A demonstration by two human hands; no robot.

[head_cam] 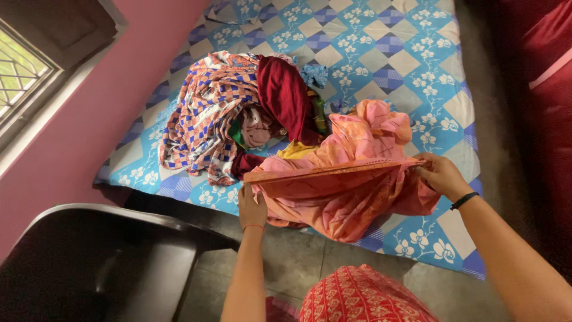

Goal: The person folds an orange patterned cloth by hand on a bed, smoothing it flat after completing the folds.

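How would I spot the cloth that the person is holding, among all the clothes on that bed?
Start at the bed sheet, blue with white flowers, and find the heap of clothes on it. At the heap's near edge lies the peach-orange cloth, stretched taut between the left hand and the right hand. Unlike the dark red garment and the orange-and-blue checked cloth behind it, it has a patterned border band.
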